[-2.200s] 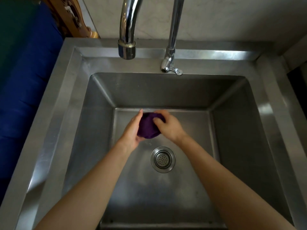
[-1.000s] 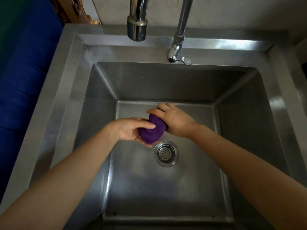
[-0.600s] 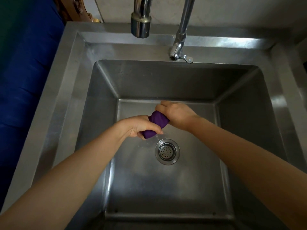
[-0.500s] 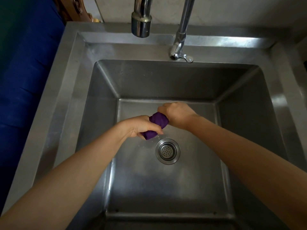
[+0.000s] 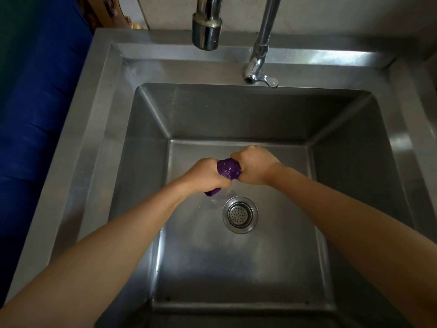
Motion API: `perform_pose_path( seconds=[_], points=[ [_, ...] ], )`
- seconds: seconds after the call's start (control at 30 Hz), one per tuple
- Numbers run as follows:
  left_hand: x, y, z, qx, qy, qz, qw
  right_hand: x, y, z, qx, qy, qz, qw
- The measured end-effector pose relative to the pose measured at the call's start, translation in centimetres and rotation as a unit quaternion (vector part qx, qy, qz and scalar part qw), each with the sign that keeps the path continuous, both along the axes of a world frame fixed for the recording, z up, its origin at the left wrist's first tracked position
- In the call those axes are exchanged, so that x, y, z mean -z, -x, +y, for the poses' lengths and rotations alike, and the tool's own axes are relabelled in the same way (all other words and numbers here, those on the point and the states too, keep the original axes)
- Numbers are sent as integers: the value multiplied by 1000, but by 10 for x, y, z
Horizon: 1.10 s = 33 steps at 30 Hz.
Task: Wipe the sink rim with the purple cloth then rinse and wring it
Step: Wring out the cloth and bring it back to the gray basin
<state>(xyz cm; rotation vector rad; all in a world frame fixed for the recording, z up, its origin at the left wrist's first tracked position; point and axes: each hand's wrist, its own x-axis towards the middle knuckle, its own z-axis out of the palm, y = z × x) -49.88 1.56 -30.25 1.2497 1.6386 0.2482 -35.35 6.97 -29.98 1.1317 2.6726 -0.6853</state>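
The purple cloth is bunched into a tight wet roll over the middle of the steel sink basin. My left hand grips its near end, and a small purple tip sticks out below that fist. My right hand is clenched on the far end, knuckles up. The two fists are close together with only a short piece of cloth showing between them. Water drips from it onto the sink floor just left of the drain. The sink rim runs around the basin.
A chrome spout hangs over the back rim, with no water running from it. A second thin tap with a lever stands to its right. A blue surface lies beyond the left rim.
The cloth went from a loose ball between my palms to a tight roll. Both fists have closed harder on it and moved nearer together, and water now falls from it.
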Motion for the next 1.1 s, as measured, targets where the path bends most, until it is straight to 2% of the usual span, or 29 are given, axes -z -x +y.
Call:
perform_pose_path(
  seconds=[0.13, 0.27, 0.33, 0.43, 0.5, 0.57, 0.63, 0.73, 0.8, 0.93, 1.1],
  points=[
    [-1, 8, 1, -7, 52, -87, 995, 4, 2, 6, 39, 66, 20, 997],
    [0, 31, -6, -92, 125, -239, 958, 2, -7, 9, 97, 228, 73, 966],
    [1, 34, -13, -145, 154, -305, 929, -5, -10, 3, 144, 336, 125, 922],
    [0, 27, -19, -215, 158, -362, 893, -11, -7, -14, 224, 448, 250, 829],
    [-2, 18, -18, -252, 149, -344, 892, -9, 2, -24, 274, 422, 293, 813],
    [-3, 9, -17, -289, 141, -299, 898, -6, 12, -30, 323, 363, 293, 823],
    [-4, -1, -17, -350, 139, -258, 890, -3, 20, -33, 355, 317, 293, 829],
    [-5, -14, -13, -415, 110, -203, 880, 2, 26, -36, 360, 226, 296, 856],
    [-5, -22, -11, -447, 64, -168, 876, 2, 28, -37, 379, 202, 288, 856],
    [6, -34, -11, -434, -75, -57, 896, 2, 31, -39, 424, 190, 295, 835],
    [12, -37, -19, -401, -140, 32, 905, 9, 34, -41, 426, 140, 255, 856]
  ],
)
